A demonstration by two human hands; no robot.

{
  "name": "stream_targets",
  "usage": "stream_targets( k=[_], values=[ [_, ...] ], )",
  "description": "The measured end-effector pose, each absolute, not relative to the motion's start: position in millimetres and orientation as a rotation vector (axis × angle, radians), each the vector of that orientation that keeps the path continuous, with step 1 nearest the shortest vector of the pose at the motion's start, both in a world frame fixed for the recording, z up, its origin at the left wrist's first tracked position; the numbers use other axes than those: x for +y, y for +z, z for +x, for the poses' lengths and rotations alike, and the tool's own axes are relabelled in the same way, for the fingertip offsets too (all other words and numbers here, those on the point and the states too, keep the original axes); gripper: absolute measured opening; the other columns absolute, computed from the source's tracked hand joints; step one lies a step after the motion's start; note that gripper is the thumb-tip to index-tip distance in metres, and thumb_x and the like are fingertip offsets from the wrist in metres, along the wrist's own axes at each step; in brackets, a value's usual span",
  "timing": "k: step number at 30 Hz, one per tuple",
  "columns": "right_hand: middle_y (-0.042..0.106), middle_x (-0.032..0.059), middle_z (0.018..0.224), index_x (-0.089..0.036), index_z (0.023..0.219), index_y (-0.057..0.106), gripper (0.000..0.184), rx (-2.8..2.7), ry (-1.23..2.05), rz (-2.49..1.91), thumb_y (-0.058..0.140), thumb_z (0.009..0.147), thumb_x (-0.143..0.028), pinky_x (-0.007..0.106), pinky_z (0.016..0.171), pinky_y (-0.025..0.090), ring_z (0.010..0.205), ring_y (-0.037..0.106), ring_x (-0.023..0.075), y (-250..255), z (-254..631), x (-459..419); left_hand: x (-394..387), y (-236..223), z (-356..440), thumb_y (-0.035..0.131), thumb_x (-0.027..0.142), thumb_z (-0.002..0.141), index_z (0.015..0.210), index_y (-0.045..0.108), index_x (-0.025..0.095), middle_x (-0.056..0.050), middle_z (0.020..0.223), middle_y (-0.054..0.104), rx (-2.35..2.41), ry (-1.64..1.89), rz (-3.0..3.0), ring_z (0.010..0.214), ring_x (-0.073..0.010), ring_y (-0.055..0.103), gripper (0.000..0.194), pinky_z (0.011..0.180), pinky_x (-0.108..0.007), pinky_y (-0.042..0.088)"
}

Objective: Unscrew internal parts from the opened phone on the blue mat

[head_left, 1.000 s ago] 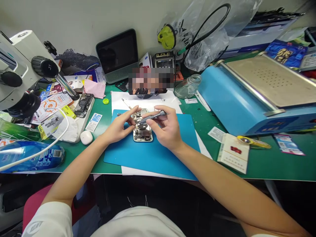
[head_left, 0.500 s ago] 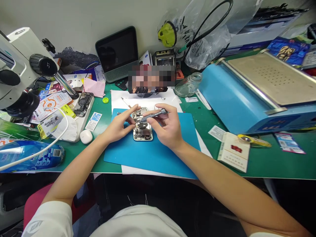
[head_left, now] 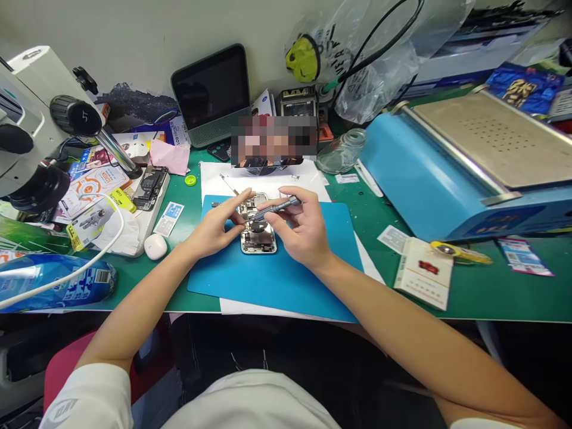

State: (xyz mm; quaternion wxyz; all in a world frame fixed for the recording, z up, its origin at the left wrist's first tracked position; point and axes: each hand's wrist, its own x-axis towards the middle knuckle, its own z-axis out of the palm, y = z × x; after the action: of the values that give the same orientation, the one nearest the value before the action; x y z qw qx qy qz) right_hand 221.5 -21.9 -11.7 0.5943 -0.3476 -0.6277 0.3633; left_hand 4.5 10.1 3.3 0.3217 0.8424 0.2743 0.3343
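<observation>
Green and smooth, the tabletop [head_left: 482,298] runs along a plain grey wall [head_left: 134,36], with a thin, flat blue mat [head_left: 277,283] lying over white paper [head_left: 313,182] in front of me. On the mat, near its far edge, lies the opened phone [head_left: 259,241], a rounded oblong with a pale rim and a patchwork of shiny metal and dark parts inside.

With my right hand [head_left: 306,232] I hold a slim grey screwdriver [head_left: 279,207], gripped between thumb and fingers, its shaft slanting down to the left over the middle of the phone. The grip is narrow, just the width of the handle. My left hand [head_left: 217,229] is at the phone's left side, forefinger stretched along the upper part and parted from the thumb, which sits lower by the edge. Whether the thumb and the fingers behind it pinch anything small, I cannot tell.

Left of the mat sits a glossy, rounded white case [head_left: 155,246]. Beyond the mat's far right corner, a clear glass jar [head_left: 344,152] stands near a blue machine [head_left: 402,179] topped by a flat, beige plate [head_left: 491,140] dotted with small holes.
</observation>
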Motion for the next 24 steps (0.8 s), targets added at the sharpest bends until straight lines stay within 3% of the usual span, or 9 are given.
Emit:
stream_targets(
  k=[14,20,24],
  values=[
    [0.077,0.0012,0.106,-0.033,0.130,0.048,0.040,-1.471,0.825,-0.849,0.071,0.097,-0.036,0.040,0.085,0.067,0.104,0.078,0.0218,-13.1,222.6,-22.0,7.5,6.2,5.5,0.057,0.009,0.096,0.164,0.030,0.033,-0.013,0.153,0.056,0.725,0.883,2.281,0.085,-0.0134,0.068,0.077,0.091,-0.034,0.059],
    [0.078,0.0016,0.103,-0.033,0.130,0.050,0.043,-1.450,0.794,-0.896,0.073,0.095,-0.041,0.041,0.080,0.069,0.093,0.079,0.0228,-14.0,223.3,-20.1,7.9,3.5,6.0,0.056,0.013,0.098,0.165,0.028,0.034,-0.013,0.155,0.054,0.742,0.884,2.311,0.085,-0.0140,0.069,0.076,0.092,-0.035,0.059],
    [0.078,0.0032,0.105,-0.033,0.139,0.049,0.048,-1.458,0.784,-0.909,0.070,0.097,-0.041,0.044,0.085,0.069,0.097,0.078,0.0243,-13.5,223.8,-20.4,8.9,1.8,6.0,0.057,0.013,0.098,0.165,0.028,0.035,-0.013,0.158,0.052,0.742,0.903,2.284,0.085,-0.0135,0.069,0.077,0.091,-0.034,0.060]
  ],
)
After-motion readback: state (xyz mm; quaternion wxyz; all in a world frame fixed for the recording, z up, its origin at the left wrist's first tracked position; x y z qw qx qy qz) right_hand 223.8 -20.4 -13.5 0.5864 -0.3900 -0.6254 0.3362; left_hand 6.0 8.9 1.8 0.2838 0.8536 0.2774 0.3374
